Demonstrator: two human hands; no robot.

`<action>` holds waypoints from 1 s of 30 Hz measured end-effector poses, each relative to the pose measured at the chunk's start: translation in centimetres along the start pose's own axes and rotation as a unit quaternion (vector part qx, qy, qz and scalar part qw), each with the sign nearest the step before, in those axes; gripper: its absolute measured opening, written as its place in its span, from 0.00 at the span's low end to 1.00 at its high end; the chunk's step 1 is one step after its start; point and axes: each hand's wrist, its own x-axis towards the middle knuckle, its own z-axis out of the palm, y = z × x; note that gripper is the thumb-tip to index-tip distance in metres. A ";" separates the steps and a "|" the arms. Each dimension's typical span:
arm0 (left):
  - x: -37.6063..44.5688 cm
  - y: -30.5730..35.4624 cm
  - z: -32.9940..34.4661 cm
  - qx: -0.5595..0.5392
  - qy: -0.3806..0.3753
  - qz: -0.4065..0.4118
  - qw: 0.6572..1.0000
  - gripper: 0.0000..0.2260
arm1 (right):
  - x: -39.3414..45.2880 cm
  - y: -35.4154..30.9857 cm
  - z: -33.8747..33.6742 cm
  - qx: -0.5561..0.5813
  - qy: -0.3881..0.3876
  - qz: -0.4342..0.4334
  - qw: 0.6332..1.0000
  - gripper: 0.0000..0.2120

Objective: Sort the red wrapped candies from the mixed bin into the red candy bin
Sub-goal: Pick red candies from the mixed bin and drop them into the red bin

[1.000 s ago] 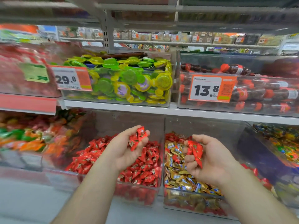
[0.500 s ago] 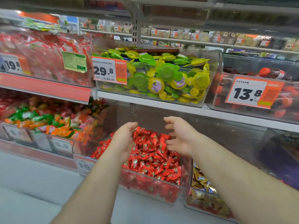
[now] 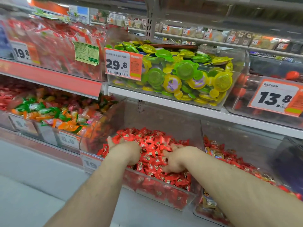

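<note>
The red candy bin (image 3: 183,196) is a clear plastic box on the lower shelf, heaped with red wrapped candies (image 3: 151,143). My left hand (image 3: 124,148) lies palm down on the left of the heap, fingers spread flat. My right hand (image 3: 175,159) lies on the right of the heap with fingers spread among the wrappers. Neither hand visibly holds a candy. The mixed bin (image 3: 211,205) stands just to the right, with gold and red wrapped candies (image 3: 218,154) partly hidden behind my right forearm.
A bin of orange and green sweets (image 3: 54,115) stands to the left. On the shelf above is a clear bin of green and yellow cups (image 3: 183,76) with a 29.8 tag. A 13.8 price tag (image 3: 275,97) hangs at the right.
Both hands carried red candies from over the mixed bin to the red bin, let them go, and now lie flat on the heap. The view has shifted left and closer.
</note>
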 end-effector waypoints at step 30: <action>-3.2 16.5 -0.2 -0.428 0.172 0.178 0.869 0.33 | -4.2 17.6 11.7 0.576 0.306 0.166 0.740 0.14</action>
